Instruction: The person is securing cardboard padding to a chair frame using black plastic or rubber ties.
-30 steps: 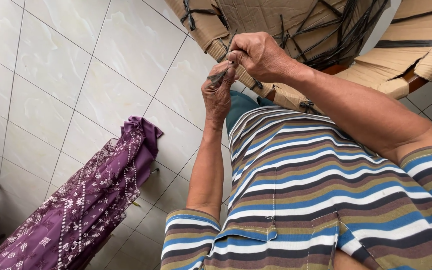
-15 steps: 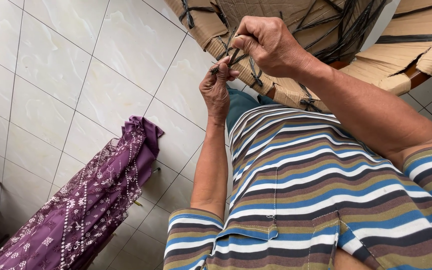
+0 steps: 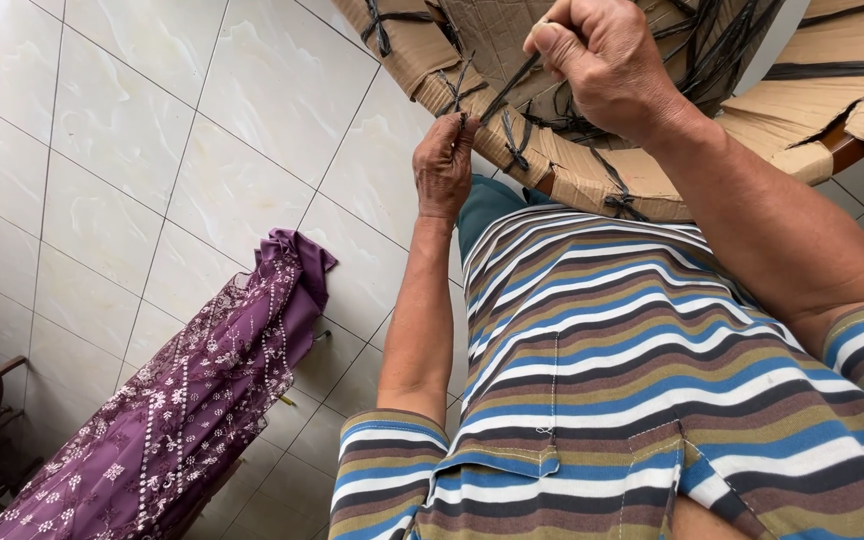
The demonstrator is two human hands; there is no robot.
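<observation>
Both hands pinch one thin black plastic strap (image 3: 512,85): left hand (image 3: 444,165) low, right hand (image 3: 607,62) high. Several straps already bind the brown cardboard-wrapped bundle (image 3: 592,180); this one looks untied.

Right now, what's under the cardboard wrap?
Mostly hidden. The cardboard wrap, tied with black straps, shows only a curved brown wooden edge at right. Both hands, left hand and right hand, pinch a strap.

Open tiled floor (image 3: 152,150) lies to my left, clear until the purple cloth (image 3: 202,400) lower down. Ahead, the strapped cardboard (image 3: 592,170) blocks the way, its black straps (image 3: 512,130) tangled close around my left hand (image 3: 444,165) and right hand (image 3: 607,65).
</observation>
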